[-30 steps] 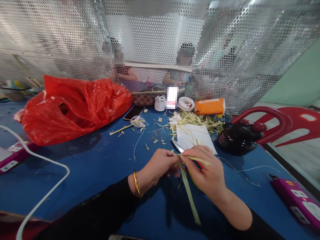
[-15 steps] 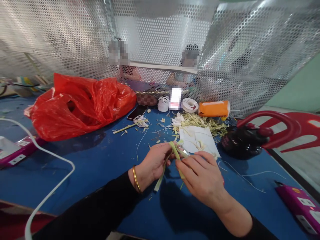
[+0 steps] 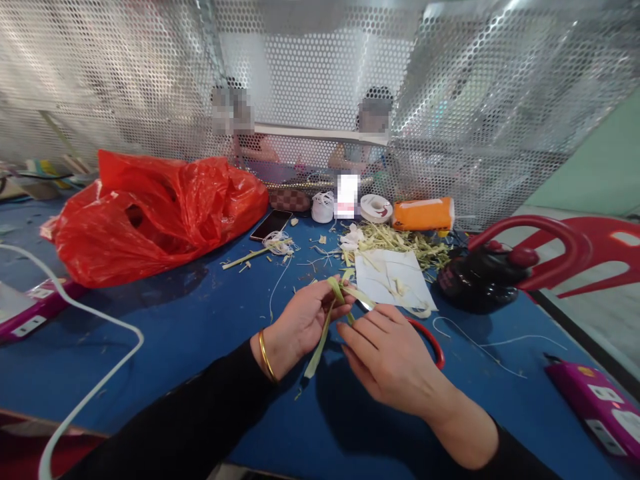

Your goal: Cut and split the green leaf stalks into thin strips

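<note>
Pale green leaf strips (image 3: 315, 355), folded over one another, are pinched between the thumb and fingers of my left hand (image 3: 299, 320). One long end hangs down towards the table. My right hand (image 3: 395, 350) is closed, its fingertips at another end of the strips just right of the fold; the thumb is mostly hidden. Behind and partly under that hand are scissors with a red handle (image 3: 436, 343); a bit of blade shows beyond the fingers. They look to be lying on the table. Past the hands is a white sheet of paper (image 3: 383, 283).
On the blue table (image 3: 200, 333) lie a red plastic bag (image 3: 165, 213), a phone (image 3: 271, 225), white string (image 3: 277, 243), a heap of leaf scraps (image 3: 415, 243), an orange packet (image 3: 423, 213), a dark jug (image 3: 480, 283) and purple power strips (image 3: 593, 410). Two people sit behind the perforated screen.
My right hand has shifted slightly left and down, showing more of the red scissor handle. The folded strips have turned a little in my left hand. The view has shifted slightly.
</note>
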Motion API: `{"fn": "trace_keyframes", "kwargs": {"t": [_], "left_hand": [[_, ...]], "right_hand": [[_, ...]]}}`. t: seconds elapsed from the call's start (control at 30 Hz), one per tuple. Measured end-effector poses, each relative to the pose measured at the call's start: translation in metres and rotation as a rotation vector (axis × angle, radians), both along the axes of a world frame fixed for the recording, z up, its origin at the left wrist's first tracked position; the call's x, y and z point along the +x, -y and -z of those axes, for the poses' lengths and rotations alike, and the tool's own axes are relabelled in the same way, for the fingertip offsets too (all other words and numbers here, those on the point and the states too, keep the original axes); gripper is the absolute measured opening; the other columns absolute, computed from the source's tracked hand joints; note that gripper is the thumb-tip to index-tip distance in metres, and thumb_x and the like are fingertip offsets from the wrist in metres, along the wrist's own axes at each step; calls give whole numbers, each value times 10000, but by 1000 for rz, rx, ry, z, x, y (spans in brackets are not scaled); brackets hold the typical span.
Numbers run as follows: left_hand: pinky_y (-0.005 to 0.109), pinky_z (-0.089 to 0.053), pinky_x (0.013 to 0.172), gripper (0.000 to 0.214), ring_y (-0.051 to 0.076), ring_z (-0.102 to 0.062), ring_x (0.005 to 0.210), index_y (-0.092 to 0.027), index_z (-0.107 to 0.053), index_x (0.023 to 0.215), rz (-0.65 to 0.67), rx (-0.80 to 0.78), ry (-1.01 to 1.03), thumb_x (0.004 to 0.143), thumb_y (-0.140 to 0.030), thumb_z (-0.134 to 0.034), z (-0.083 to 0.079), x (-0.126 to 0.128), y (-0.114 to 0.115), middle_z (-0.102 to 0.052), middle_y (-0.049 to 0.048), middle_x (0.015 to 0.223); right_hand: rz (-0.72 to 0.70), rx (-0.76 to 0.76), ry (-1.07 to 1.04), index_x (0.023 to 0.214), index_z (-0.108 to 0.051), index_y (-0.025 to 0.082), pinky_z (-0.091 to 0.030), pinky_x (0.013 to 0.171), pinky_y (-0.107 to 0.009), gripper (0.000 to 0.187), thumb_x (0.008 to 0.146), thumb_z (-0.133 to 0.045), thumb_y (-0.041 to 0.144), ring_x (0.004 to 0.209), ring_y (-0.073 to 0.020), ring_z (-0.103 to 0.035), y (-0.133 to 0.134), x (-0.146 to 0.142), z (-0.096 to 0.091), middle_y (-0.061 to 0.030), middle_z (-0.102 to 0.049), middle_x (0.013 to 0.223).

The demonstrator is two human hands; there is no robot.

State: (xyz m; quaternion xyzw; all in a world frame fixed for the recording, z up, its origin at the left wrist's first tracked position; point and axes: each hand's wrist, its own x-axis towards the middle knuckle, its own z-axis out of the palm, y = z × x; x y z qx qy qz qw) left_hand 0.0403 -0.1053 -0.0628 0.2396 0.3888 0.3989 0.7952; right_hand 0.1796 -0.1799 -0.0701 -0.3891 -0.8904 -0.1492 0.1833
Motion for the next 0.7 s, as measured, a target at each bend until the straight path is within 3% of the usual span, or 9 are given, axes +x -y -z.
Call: {"fn": "trace_keyframes", "kwargs": {"t": [0.13,0.27,0.37,0.47,0.57,0.7], "left_hand": [[192,-486,596,78,98,-591,592,-112,-637,678,76,51,32,737,-125,-588,5,6,7,-637,38,661],[203,-449,567,68,102,-572,585,-111,-641,683,99,74,48,678,-173,-666,15,11,13,-635,27,653],[197,-420,530,145,96,-557,565,-109,-645,675,107,97,8,637,-219,-731,18,12,17,-621,16,622],[188,-417,506,204,82,-541,520,-115,-630,623,97,127,-65,623,-271,-762,15,11,18,-617,10,590],[192,-468,533,191,80,-556,492,-127,-623,627,110,143,-157,675,-283,-723,9,10,19,-624,12,565],[209,-514,565,128,114,-623,532,-131,-626,674,126,163,-219,728,-243,-655,6,11,18,-654,46,582]], "right_hand": [[-14,45,53,1173,-568,128,-426,826,-400,317,909,-399,83,824,-211,-557,-1,-3,5,-79,-620,868],[2,47,69,972,-625,145,-403,898,-410,208,900,-436,94,815,-210,-553,-4,-7,10,-66,-600,826],[0,39,2,914,-626,166,-412,861,-407,199,898,-441,93,803,-206,-559,-3,-8,11,-59,-611,822],[37,10,-300,878,-615,183,-435,799,-382,169,899,-461,116,792,-196,-568,-2,-4,10,-60,-626,826],[186,-42,-699,840,-592,188,-460,760,-355,88,884,-516,183,819,-204,-584,-5,2,9,-73,-628,846],[445,-322,-1106,820,-600,185,-482,658,-320,150,865,-560,323,707,-198,-603,-13,7,17,-53,-651,759]]}}
